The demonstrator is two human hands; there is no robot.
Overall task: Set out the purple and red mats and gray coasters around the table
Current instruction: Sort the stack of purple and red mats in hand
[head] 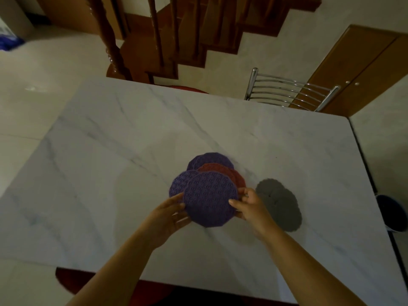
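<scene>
A round purple mat (pixel 209 198) with a lattice pattern is held over the marble table (pixel 110 151). My left hand (pixel 170 215) grips its left edge and my right hand (pixel 248 206) pinches its right edge. Under and behind it lies a fanned pile: another purple mat (pixel 178 184), a red mat (pixel 220 171) and one more purple mat (pixel 209 159) at the back. Just right of my right hand, gray coasters (pixel 280 204) lie overlapped on the tabletop.
A chrome chair back (pixel 291 90) stands at the table's far right edge. A red seat (pixel 187 87) shows at the far edge and another (pixel 72 279) at the near left. A wooden staircase (pixel 176 29) rises behind. A dark bucket (pixel 390 215) sits on the floor right.
</scene>
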